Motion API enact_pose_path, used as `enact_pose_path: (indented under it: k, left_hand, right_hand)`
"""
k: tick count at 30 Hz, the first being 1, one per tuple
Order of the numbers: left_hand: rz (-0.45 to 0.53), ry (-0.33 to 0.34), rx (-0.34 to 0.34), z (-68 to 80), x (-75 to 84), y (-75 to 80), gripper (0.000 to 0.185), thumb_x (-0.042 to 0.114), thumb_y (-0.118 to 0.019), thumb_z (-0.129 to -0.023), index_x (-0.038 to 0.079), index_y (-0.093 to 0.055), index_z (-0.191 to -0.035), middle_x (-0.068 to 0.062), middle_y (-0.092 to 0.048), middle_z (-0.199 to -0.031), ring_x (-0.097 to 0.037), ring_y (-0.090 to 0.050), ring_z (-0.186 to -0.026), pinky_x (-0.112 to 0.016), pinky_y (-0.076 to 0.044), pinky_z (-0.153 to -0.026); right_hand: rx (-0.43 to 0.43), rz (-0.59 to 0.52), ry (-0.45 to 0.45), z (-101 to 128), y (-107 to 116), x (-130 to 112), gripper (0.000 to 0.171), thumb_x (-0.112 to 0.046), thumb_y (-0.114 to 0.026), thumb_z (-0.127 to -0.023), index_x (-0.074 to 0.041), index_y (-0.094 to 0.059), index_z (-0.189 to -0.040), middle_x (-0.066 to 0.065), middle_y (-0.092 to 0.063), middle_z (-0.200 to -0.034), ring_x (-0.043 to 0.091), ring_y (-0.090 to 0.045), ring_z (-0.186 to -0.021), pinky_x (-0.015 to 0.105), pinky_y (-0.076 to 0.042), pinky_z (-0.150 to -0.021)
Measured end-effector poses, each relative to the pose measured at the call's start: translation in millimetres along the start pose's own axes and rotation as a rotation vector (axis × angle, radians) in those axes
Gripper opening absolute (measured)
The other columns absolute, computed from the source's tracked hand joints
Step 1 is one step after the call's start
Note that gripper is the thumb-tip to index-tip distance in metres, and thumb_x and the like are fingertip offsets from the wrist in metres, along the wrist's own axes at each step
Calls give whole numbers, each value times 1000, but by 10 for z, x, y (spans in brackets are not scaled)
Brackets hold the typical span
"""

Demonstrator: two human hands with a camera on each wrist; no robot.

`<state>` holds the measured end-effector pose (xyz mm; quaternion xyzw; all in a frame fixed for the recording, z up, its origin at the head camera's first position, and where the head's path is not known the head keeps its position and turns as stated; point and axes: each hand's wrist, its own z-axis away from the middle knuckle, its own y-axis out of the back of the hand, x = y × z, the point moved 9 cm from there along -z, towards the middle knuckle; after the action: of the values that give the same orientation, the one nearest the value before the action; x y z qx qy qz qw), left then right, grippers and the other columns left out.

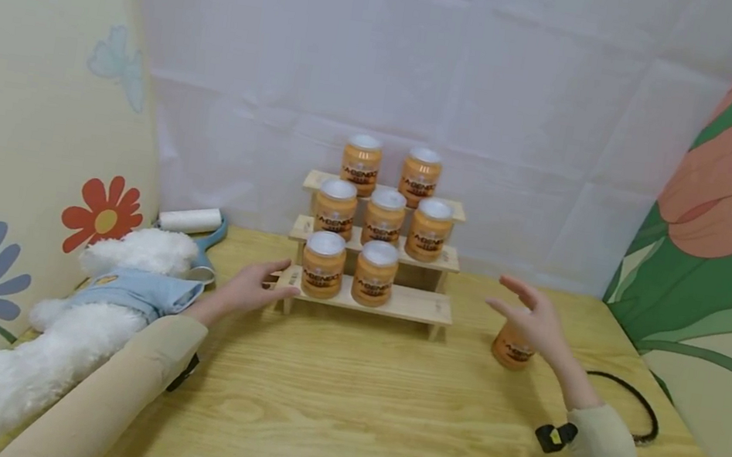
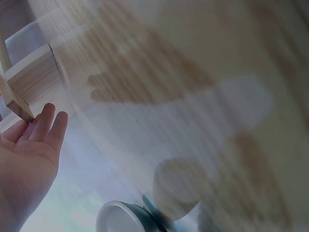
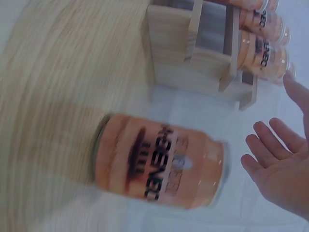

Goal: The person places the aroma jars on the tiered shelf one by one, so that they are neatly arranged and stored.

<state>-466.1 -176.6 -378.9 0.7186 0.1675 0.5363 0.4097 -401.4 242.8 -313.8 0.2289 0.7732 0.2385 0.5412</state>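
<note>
A three-step wooden rack (image 1: 407,305) stands at the back of the table and carries several orange jars with pale lids (image 1: 323,263). My left hand (image 1: 256,285) lies open at the left end of the bottom step, its fingertips (image 2: 48,113) against the wood (image 2: 29,82). One more orange jar (image 1: 512,349) stands alone on the table to the right of the rack. My right hand (image 1: 526,310) hovers open just above and in front of it, fingers spread and not touching. In the right wrist view the jar (image 3: 159,166) sits apart from the open hand (image 3: 282,162), with the rack (image 3: 193,53) beyond.
A white plush toy in a blue denim top (image 1: 111,294) lies at the left table edge, with a lint roller (image 1: 191,221) behind it. A black cable (image 1: 636,403) loops at the right. Printed wall panels close in the left, back and right sides.
</note>
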Motion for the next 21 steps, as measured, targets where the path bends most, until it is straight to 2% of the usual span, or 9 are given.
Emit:
enact_pose_path:
  k: [5, 9, 15, 21]
  left_hand:
    - [1, 3, 0, 0, -7, -1, 81, 48, -55, -92, -4, -24, -146, -26, -27, -149, -45, -43, -126, -51, -41, -103]
    - [8, 12, 3, -1, -6, 6, 82, 49, -55, -91, -3, -23, -147, -25, -27, -150, -45, -42, -127, -51, -40, -103]
    - [6, 15, 7, 0, 5, 14, 82, 48, -55, -91, -3, -23, -147, -26, -27, -150, -45, -41, -127, -52, -40, -103]
    - [6, 17, -5, -2, 0, -4, 82, 49, -54, -92, -3, -22, -147, -26, -26, -150, -46, -41, -127, -52, -40, -103]
  right_hand:
    - [-4, -1, -56, 82, 134, 189, 67, -38, -64, -88, -10, -40, -143, 17, -34, -149, 39, -24, -139, 62, -27, -107]
    - [-35, 23, -53, 146, 211, 267, 67, -33, -63, -90, -6, -35, -145, 21, -31, -150, 42, -21, -139, 64, -25, -106]
    - [-77, 35, -25, 219, 258, 347, 64, -22, -59, -93, 6, -31, -143, 30, -31, -146, 46, -25, -135, 63, -23, -108]
    - [-136, 92, -71, 239, 213, 472, 63, -19, -58, -94, 11, -30, -141, 35, -36, -140, 50, -38, -126, 56, -43, -97]
